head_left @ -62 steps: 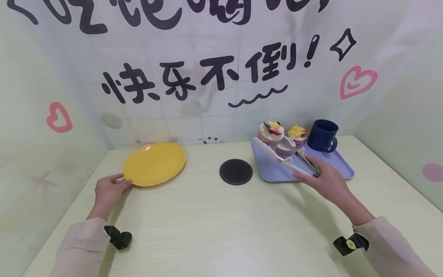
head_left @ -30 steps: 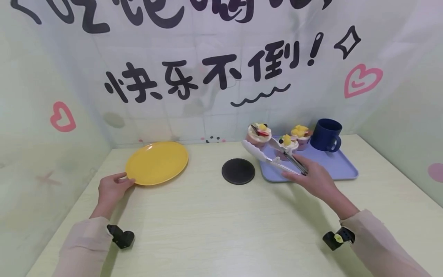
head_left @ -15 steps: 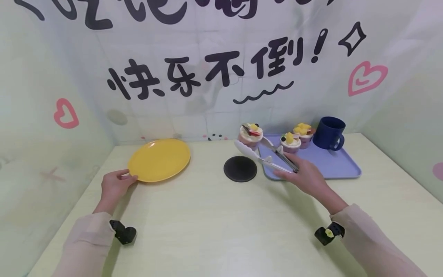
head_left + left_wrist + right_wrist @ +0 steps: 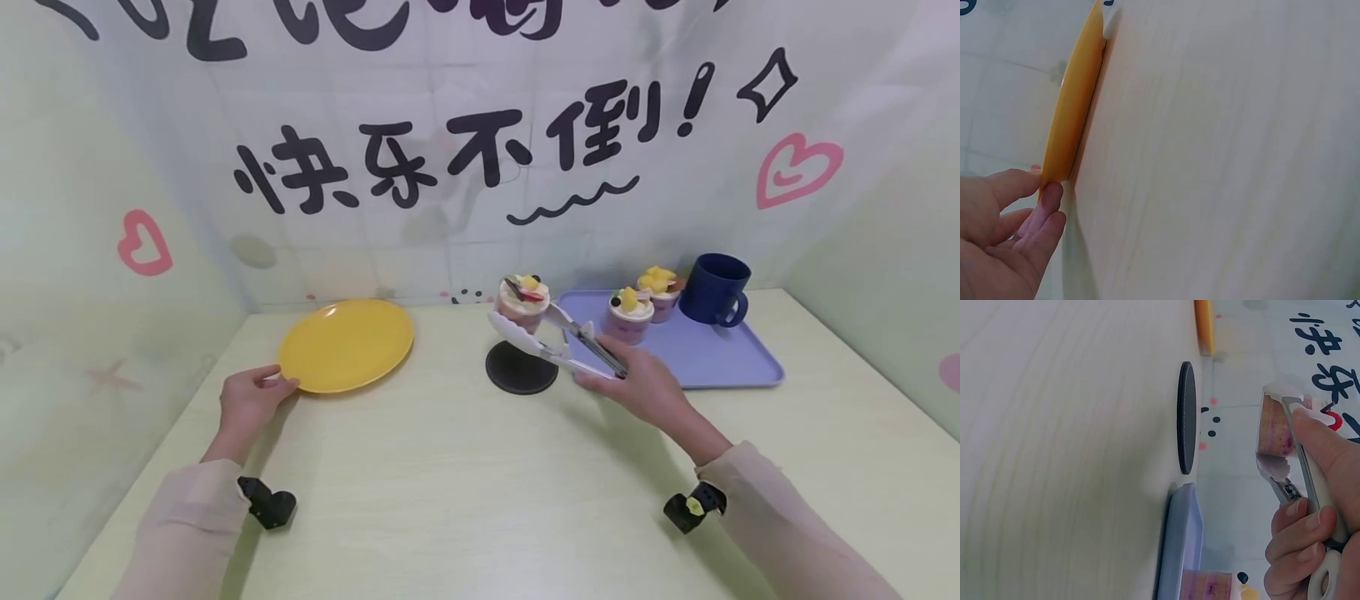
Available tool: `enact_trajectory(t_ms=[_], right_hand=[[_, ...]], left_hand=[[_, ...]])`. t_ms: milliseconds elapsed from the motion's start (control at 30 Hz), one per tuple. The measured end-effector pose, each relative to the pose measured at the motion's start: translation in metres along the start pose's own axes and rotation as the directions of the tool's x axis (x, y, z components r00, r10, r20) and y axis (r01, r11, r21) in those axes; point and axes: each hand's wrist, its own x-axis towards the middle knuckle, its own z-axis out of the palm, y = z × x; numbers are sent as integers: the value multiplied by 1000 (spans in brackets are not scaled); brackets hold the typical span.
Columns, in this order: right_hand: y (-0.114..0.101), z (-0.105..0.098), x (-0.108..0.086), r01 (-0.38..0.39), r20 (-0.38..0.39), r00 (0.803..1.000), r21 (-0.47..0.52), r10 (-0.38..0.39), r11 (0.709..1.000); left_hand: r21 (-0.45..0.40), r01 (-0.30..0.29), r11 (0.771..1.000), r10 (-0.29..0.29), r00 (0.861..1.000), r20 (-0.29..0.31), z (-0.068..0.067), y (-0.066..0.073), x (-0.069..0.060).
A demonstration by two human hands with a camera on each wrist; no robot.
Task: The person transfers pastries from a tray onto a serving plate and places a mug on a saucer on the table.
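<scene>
My right hand (image 4: 637,383) grips a pair of tongs (image 4: 558,357) with white tips. Between the tips is a cup of cream dessert (image 4: 522,302) topped with fruit. In the right wrist view the dessert cup (image 4: 1276,425) hangs raised above the table, above and behind the black round coaster (image 4: 521,371). My left hand (image 4: 251,407) pinches the near left rim of a yellow plate (image 4: 345,346). In the left wrist view the thumb and fingers (image 4: 1052,197) hold the edge of the plate (image 4: 1075,94), its base close to the table.
A lavender tray (image 4: 705,358) stands at the back right. On it are two more dessert cups (image 4: 628,317) and a dark blue mug (image 4: 714,287). A printed wall sheet (image 4: 450,208) closes off the back of the table.
The right hand has carried the dessert cup in the tongs up and left, off the tray toward the coaster. The left hand still holds the plate's rim. The view has shifted slightly.
</scene>
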Motion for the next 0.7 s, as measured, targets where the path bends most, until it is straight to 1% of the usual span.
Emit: enact_trajectory(t_ms=[133,367,700], right_hand=[[-2,5,2,8,-1,1000,17,-8,1000],[-10,13,7,36,-16,999,42,-36,998],[-21,17,11,47,-6,999,63,-46,997]], left_hand=[[1,3,1000,-3,1000,6,0,1,0],[1,-3,1000,3,1000,5,1,-2,-1],[19,-34,999,34,999,-6,0,1,-2]])
